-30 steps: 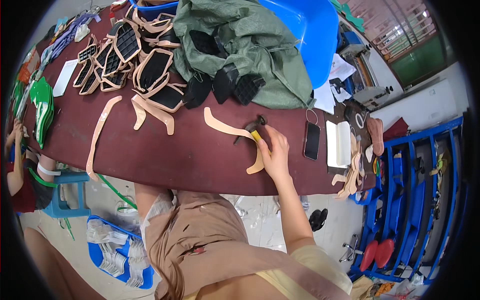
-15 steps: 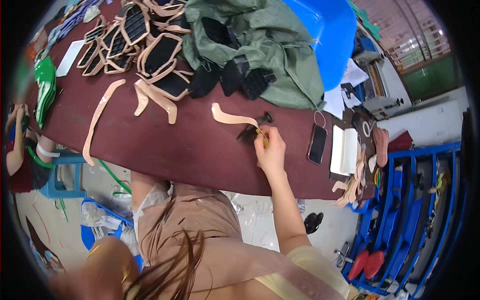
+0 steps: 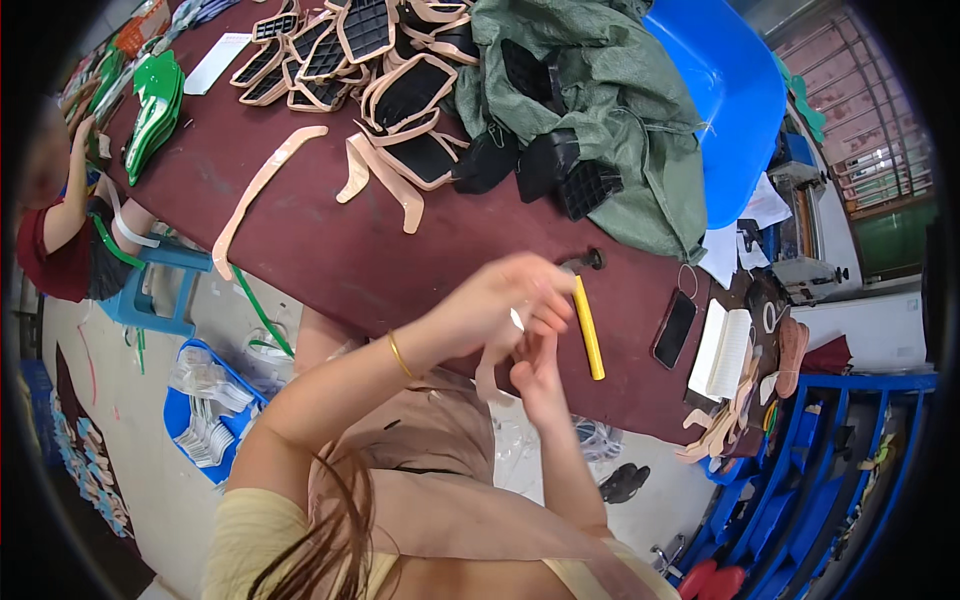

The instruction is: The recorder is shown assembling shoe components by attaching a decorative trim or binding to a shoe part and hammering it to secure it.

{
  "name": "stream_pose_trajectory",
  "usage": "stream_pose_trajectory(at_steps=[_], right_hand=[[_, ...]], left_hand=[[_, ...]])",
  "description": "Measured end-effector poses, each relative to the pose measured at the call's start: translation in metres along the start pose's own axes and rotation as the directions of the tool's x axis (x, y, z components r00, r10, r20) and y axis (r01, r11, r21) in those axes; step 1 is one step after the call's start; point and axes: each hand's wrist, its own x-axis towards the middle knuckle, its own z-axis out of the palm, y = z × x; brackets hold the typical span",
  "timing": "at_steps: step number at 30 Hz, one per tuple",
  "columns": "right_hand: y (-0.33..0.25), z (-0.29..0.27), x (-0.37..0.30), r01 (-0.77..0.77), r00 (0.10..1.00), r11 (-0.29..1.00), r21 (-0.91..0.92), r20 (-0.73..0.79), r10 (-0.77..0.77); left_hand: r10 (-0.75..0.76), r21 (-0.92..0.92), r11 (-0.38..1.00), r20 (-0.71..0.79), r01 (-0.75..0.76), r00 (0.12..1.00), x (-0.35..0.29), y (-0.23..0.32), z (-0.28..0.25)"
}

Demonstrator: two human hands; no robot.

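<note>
My left hand (image 3: 515, 298), with a gold bangle on its wrist, is bent over my right hand (image 3: 541, 380) at the table's front edge. Between them is a curved beige strip (image 3: 491, 372), one end hanging below the fingers. Both hands look closed on it, though the left fingers are slightly blurred and partly hide the grip. Just right of my hands lies a yellow rod-shaped handle (image 3: 591, 335). A dark tool head (image 3: 594, 259) is beyond it. Farther left on the table are a long beige strip (image 3: 262, 200) and a forked beige piece (image 3: 385, 180).
Black pads with beige rims (image 3: 410, 92) are heaped at the back, beside a green sack (image 3: 640, 140) and a blue tub (image 3: 735, 90). A phone (image 3: 675, 328) and white booklet (image 3: 720, 350) lie right. Another person's arm (image 3: 72, 205) is at far left.
My right hand has let go of the yellow handle and drawn back toward me. My left hand has come up to meet it. The curved strip has left the table and is between my hands.
</note>
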Motion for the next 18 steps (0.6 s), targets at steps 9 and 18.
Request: stream_pose_trajectory(at_steps=[9, 18], right_hand=[[-0.039, 0.03, 0.048, -0.31, 0.944, 0.933, -0.184, 0.054, 0.324], [-0.028, -0.036, 0.222, -0.212, 0.965, 0.18, -0.961, -0.235, -0.118]], left_hand=[[0.849, 0.802, -0.26, -0.076, 0.538, 0.523, 0.078, 0.052, -0.115], [0.504, 0.996, -0.046, -0.047, 0.081, 0.862, 0.04, 0.038, -0.061]])
